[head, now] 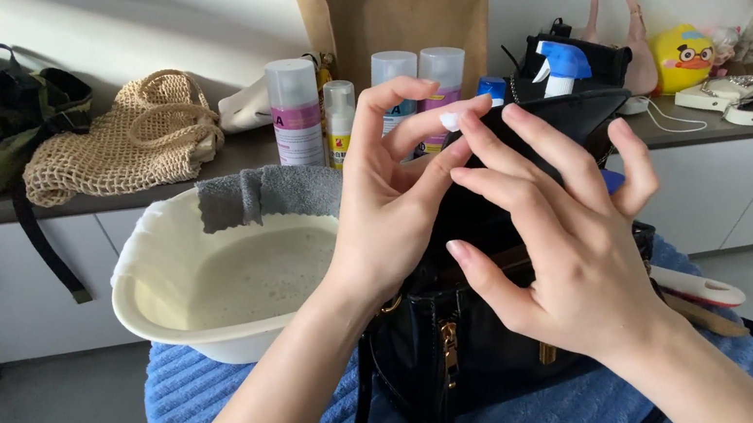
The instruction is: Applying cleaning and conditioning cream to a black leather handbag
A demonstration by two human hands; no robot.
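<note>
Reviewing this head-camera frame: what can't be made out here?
- Black handbag: its front is mostly hidden by the left hand and right hand.
- Small white thing at the fingertips: too small to identify.
- Basin: the liquid's depth is unclear; the grey cloth covers the far rim.
- Spray bottle: its body is hidden behind the handbag.

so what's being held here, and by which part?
The black handbag. Both the left hand and right hand have fingers on its raised top flap; the bag's body rests on the blue towel.
</note>
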